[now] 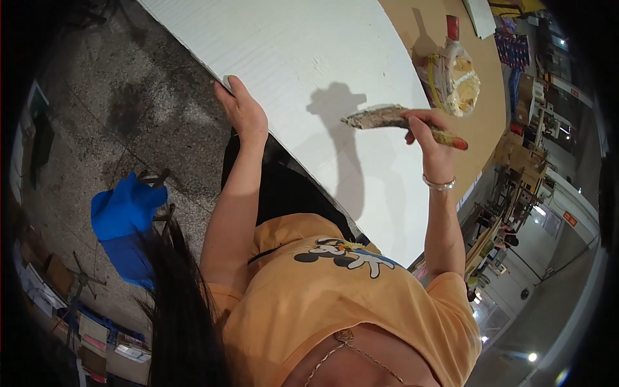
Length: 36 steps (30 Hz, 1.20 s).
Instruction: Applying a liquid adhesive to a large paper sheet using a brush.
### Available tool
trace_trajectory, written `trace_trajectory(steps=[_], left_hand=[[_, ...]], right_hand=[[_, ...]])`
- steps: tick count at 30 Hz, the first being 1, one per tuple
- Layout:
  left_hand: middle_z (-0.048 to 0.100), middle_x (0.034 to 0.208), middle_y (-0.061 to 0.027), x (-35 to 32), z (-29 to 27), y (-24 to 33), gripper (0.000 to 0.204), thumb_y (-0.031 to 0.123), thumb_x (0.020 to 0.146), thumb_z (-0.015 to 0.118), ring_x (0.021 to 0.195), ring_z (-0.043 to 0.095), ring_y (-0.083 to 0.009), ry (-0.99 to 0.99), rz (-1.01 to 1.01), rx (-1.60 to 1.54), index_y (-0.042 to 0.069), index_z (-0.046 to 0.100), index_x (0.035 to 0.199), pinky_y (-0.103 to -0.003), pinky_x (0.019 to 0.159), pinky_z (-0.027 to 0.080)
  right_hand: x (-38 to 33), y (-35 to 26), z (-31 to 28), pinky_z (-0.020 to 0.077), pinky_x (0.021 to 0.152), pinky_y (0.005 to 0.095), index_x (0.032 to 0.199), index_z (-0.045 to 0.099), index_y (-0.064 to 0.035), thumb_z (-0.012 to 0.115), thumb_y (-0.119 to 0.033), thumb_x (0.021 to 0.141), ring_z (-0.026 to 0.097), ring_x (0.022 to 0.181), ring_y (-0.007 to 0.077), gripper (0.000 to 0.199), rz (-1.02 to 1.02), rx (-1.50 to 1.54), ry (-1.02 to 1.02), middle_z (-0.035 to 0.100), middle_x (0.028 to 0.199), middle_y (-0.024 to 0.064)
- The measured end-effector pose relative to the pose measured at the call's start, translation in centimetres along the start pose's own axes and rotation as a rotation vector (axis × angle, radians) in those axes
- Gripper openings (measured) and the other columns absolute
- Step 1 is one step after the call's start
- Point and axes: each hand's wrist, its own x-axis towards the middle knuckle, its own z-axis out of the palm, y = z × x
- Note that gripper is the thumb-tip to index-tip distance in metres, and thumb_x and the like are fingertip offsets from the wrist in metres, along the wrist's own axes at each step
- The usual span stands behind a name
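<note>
A large white board (pixel 290 58), perhaps cardboard, lies in front of me, faint ridges running across its face. My left hand (pixel 246 116) grips its left edge, some fingers hidden by the board. In my right hand (pixel 431 137) is a paste-crusted brush (pixel 377 118) with a red-tipped handle. Its broad head points left above the board and casts a shadow there. Just beyond that hand stands a plastic-wrapped tub (pixel 443 80) of pale yellow paste, with a red-ended handle (pixel 452 27) sticking up from it.
Under the board is a brown tabletop (pixel 480 122). A blue-covered stool (pixel 126 219) stands on the speckled floor (pixel 174 116) at left. Patterned cloth (pixel 512 50) lies past the table's far right corner, and stacked boxes (pixel 525 158) line the right side.
</note>
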Motion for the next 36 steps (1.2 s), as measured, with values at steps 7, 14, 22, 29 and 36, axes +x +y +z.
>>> trace_trajectory(steps=[7, 14, 22, 29, 36], left_hand=[[0.03, 0.14, -0.0282, -1.3, 1.0, -2.5, 0.073, 0.047, 0.094, 0.034, 0.127, 0.037, -0.036, 0.086, 0.062, 0.114, -0.006, 0.015, 0.141, -0.038, 0.105, 0.031], [0.037, 0.135, -0.0284, -1.5, 1.0, -3.3, 0.071, 0.047, 0.094, 0.034, 0.121, 0.044, -0.037, 0.125, 0.126, 0.05, -0.007, 0.022, 0.138, -0.039, 0.101, 0.036], [0.046, 0.128, -0.0256, -1.7, 1.4, -3.4, 0.065, 0.045, 0.094, 0.038, 0.117, 0.048, -0.0352, 0.133, 0.17, 0.005, -0.006, 0.035, 0.132, -0.039, 0.098, 0.038], [0.048, 0.126, -0.025, -2.3, 0.9, -2.6, 0.061, 0.043, 0.094, 0.039, 0.114, 0.05, -0.0334, 0.141, 0.12, 0.033, -0.007, 0.037, 0.13, -0.038, 0.096, 0.039], [0.047, 0.126, -0.0262, -2.5, 1.1, -3.0, 0.065, 0.046, 0.094, 0.037, 0.114, 0.049, -0.0337, 0.081, 0.103, -0.044, -0.008, 0.034, 0.131, -0.038, 0.096, 0.039]], right_hand=[[2.1, 2.1, 2.7, 0.0448, 0.062, 0.0199, 0.091, 0.065, 0.0, 0.067, -0.012, 0.082, 0.054, 0.068, 0.0052, 0.015, -0.247, 0.024, 0.029, 0.062, 0.076, 0.0002], [-5.6, 9.3, -4.7, 0.0461, 0.066, 0.0213, 0.086, 0.066, -0.0008, 0.065, -0.009, 0.082, 0.056, 0.073, 0.007, 0.009, -0.175, -0.238, -0.12, 0.064, 0.082, 0.0015], [0.3, 2.7, -0.2, 0.0462, 0.065, 0.0209, 0.088, 0.066, 0.0012, 0.068, -0.01, 0.079, 0.056, 0.07, 0.0061, 0.015, -0.288, -0.143, -0.096, 0.064, 0.077, 0.0021], [-0.4, 4.5, -1.9, 0.0461, 0.062, 0.0211, 0.087, 0.066, 0.0013, 0.067, -0.011, 0.079, 0.056, 0.069, 0.0063, 0.015, -0.262, -0.34, -0.223, 0.063, 0.074, 0.003], [1.9, 0.1, 2.3, 0.0459, 0.062, 0.0205, 0.088, 0.066, 0.0014, 0.068, -0.012, 0.079, 0.056, 0.07, 0.0053, 0.016, -0.274, -0.236, -0.108, 0.064, 0.075, 0.002]])
